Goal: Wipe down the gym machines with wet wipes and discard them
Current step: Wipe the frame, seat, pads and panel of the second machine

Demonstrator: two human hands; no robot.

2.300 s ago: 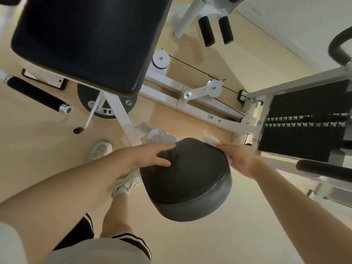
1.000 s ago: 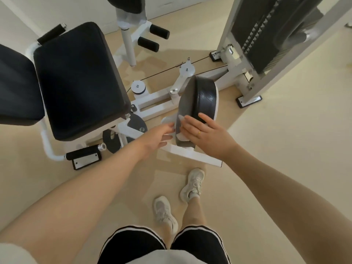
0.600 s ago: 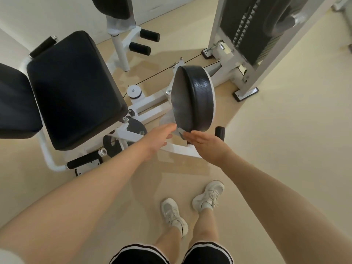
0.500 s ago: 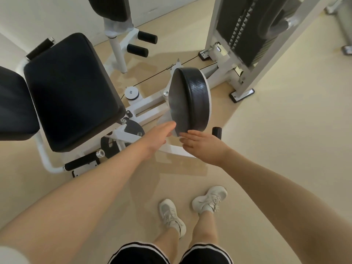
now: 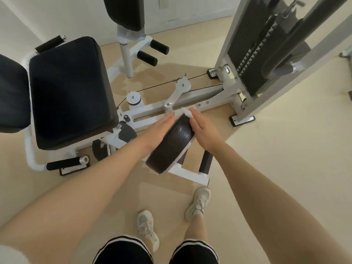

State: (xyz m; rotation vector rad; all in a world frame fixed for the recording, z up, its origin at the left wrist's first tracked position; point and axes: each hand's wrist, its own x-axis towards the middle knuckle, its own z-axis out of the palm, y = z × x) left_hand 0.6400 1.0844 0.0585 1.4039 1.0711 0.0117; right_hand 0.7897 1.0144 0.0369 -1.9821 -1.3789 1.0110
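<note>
**Kid:** What is the person doing with that round black thing?

**Me:** That is a round black pad on the gym machine. It sits tilted on a white arm. The left hand lies flat on its left side, fingers straight. The right hand lies on its right side, fingers straight too.

**Kid:** Where is the wipe?

**Me:** See the white bit at the top of the pad? That is the wet wipe. It pokes out by the right hand's fingertips, pressed on the pad's top edge. Most of it hides under the fingers, so I cannot tell how it is held.

**Kid:** What else is around?

**Me:** To the left is a big black seat, with another black cushion beside it. A black handle with a silver end sticks out below the seat. Just past the hands runs a white bar along the floor, with little wheels and a thin cable above it.

**Kid:** And that tall thing?

**Me:** That is the weight stack in its white frame, up on the right. At the back stands a white post with two black rollers.

**Kid:** Is anything in the way?

**Me:** A short black peg stands just under the right arm, near the pad. The person's two shoes are on the tan floor below.
</note>
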